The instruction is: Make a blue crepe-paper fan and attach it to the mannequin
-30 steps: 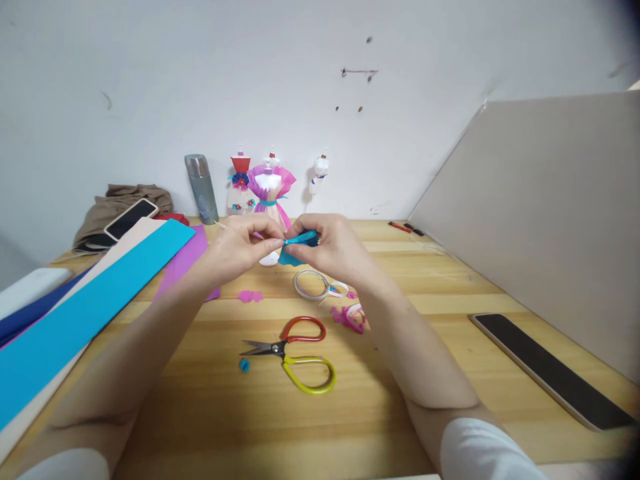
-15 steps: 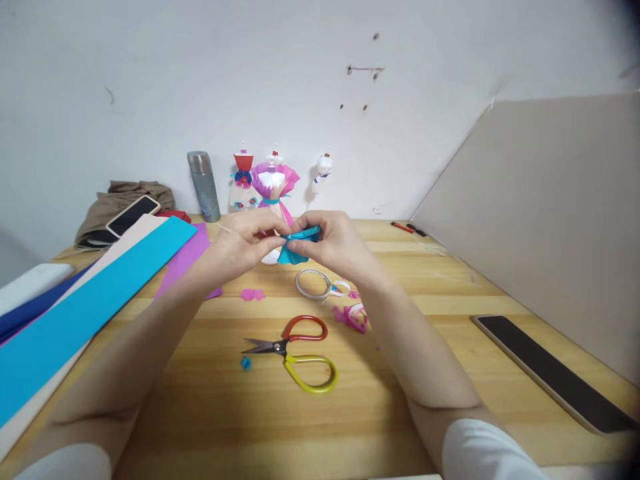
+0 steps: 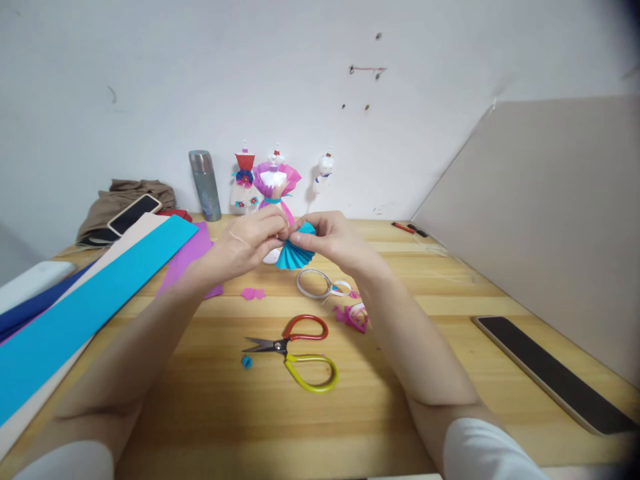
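Two narrow pinches, left hand (image 3: 249, 241) and right hand (image 3: 340, 243), hold pleated blue paper (image 3: 294, 257); I'd press the gather lightly (pleats crush).

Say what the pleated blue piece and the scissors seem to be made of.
Pleated blue piece: probably matte paper, perhaps crepe; it holds thin, crisp folds. Scissors: the blades look like metal, dark grey with a faint sheen; red handle and yellow handle glossy with highlights, plastic or coated metal.

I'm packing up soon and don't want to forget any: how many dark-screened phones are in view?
2. One phone rests on the brown cloth at the back left; the other lies on the table at the right.
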### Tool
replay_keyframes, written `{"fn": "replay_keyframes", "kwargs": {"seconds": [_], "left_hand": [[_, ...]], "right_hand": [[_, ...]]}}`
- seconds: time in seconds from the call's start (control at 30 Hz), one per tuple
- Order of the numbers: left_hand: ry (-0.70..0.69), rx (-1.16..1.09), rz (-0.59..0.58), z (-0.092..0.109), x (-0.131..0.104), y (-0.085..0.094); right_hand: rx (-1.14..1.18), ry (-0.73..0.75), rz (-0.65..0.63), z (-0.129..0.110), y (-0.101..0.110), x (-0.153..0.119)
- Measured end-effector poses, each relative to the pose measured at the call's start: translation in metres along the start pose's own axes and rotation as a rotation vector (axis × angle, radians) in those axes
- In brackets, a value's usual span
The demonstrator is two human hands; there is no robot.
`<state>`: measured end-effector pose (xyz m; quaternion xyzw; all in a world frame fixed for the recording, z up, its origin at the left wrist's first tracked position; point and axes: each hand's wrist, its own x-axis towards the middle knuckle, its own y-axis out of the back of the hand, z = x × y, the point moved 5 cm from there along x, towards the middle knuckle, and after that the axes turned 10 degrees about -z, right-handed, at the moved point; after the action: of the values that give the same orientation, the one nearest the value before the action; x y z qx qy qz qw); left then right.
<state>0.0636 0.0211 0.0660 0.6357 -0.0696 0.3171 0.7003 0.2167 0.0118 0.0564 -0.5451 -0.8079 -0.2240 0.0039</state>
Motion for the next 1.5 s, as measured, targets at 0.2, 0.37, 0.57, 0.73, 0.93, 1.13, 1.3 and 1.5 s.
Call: {"fn": "replay_keyframes", "kwargs": {"seconds": [0.2, 0.37, 0.57, 0.73, 0.93, 1.13, 1.3, 1.5], "left_hand": [[0.013, -0.081, 0.032, -0.009, 0.001, 0.000], [0.059, -0.076, -0.005, -0.009, 0.000, -0.004], [0.093, -0.023, -0.010, -0.007, -0.001, -0.004], [0.112, -0.065, 0.036, -0.010, -0.001, -0.005], [0.137, -0.202, 0.138, -0.014, -0.002, -0.007], [0.124, -0.158, 0.171, -0.014, -0.004, -0.005], [0.066, -0.139, 0.089, -0.015, -0.004, -0.005], [0.105, -0.272, 0.056, -0.026, -0.005, -0.007]], "right_hand": [[0.066, 0.030, -0.021, 0.002, 0.005, 0.002], [0.034, 0.026, 0.049, 0.006, 0.009, 0.004], [0.035, 0.000, -0.010, 0.005, 0.005, 0.003], [0.092, -0.024, -0.066, 0.006, 0.000, 0.004], [0.158, -0.017, -0.035, 0.010, 0.004, 0.006], [0.175, -0.033, -0.047, 0.012, 0.004, 0.007], [0.184, -0.043, -0.033, 0.014, 0.004, 0.008], [0.194, -0.042, 0.004, 0.019, 0.008, 0.010]]}}
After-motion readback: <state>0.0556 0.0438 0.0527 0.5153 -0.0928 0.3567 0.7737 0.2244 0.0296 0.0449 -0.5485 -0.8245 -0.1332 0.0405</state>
